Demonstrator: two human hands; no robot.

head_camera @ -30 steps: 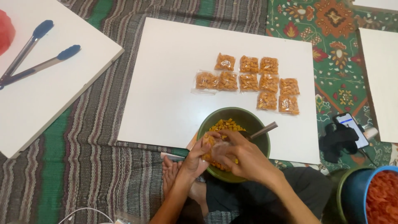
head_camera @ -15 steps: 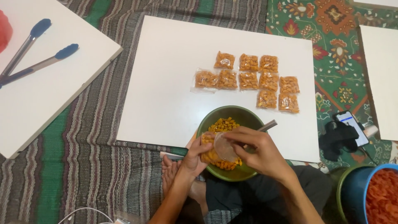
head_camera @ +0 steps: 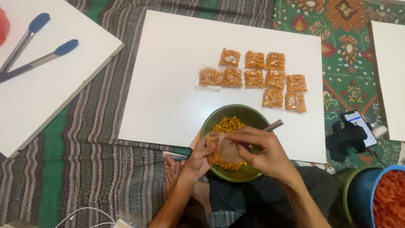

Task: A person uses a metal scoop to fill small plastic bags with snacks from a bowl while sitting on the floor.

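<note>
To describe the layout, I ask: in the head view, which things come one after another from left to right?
Blue-tipped tongs → left hand → green bowl → phone → blue tub.

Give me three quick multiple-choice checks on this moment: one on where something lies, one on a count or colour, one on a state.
1. Where do the filled packets lie?
A. on the white board beyond the bowl
B. inside the blue bucket
C. on the striped mat at far left

2. What colour is the bowl?
A. red
B. green
C. white

3. What is the state of the small clear bag?
A. lying flat on the board, untouched
B. held over the bowl between both hands
C. hanging from the tongs

Answers:
1 A, the packets sit in rows on the white board past the bowl.
2 B, its rim and inside wall are green.
3 B, the left hand and right hand both grip it above the orange snack pieces.
</note>
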